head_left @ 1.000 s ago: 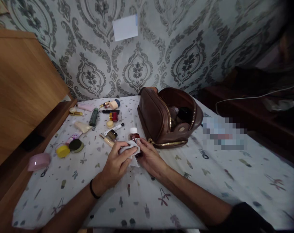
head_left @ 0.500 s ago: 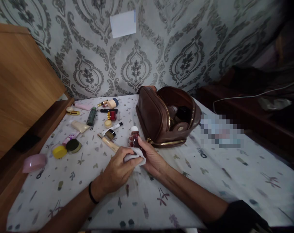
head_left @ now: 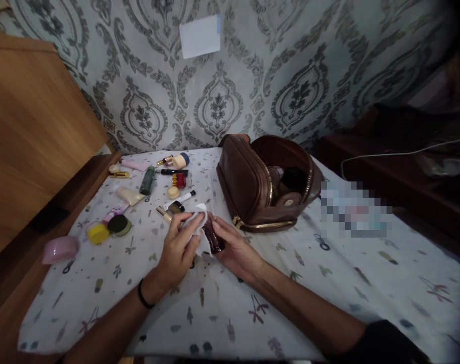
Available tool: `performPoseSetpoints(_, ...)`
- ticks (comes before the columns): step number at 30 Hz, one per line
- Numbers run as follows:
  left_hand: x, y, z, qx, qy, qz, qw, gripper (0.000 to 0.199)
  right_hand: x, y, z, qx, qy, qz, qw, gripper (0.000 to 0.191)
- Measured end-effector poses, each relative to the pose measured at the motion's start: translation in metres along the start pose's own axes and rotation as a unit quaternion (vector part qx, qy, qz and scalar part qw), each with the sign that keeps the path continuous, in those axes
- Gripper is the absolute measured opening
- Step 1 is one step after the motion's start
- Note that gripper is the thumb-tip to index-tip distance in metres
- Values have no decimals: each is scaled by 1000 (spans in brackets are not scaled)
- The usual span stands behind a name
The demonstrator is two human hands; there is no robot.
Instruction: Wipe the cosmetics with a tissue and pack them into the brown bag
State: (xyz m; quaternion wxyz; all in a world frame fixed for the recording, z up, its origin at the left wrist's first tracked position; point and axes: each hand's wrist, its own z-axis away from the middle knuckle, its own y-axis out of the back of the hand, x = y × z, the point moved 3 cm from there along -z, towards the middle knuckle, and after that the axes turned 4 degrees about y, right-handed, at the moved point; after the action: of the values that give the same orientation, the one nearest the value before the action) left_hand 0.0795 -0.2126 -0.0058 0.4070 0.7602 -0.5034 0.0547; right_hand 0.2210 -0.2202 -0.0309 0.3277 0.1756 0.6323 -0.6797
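Observation:
A small dark red bottle [head_left: 214, 239] with a white cap is tilted between my two hands over the cloth-covered surface. My right hand [head_left: 237, 248] is closed around its right side. In my left hand [head_left: 180, 246] a white cloth [head_left: 200, 233] is pinched and pressed against the bottle's left side and upper part. The cloth partly covers the cap. Just beyond my hands lie a black-lidded jar [head_left: 176, 207] and a slim beige tube [head_left: 164, 214], the tube partly behind my left fingers.
A brown leather bag [head_left: 243, 174] stands unzipped behind my right hand, with items inside. Several cosmetics lie at the left, among them a green bottle [head_left: 147, 180], a yellow lid [head_left: 98, 233] and a pink jar [head_left: 60, 250]. A wooden panel [head_left: 36, 111] borders the left side.
The cloth has moved from the bottle's lower part up its left side to the cap. The bottle now tilts with its base toward me. The view has shifted slightly.

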Motion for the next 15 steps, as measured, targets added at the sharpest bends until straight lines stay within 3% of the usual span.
performPoseSetpoints(6, -4, -2, 0, -13, 22, -9, 1000, 45, 2, 0, -1, -4, -4, -18, 1000, 32)
performPoseSetpoints(11, 5, -3, 1, -72, -47, -2, 996, 45, 0, 0, -2, -1, 13, -48, 999, 30)
performPoseSetpoints(15, 16, -4, 3, -140, -100, 9, 985, 41, -2, 5, -5, -12, -17, -85, 996, 30)
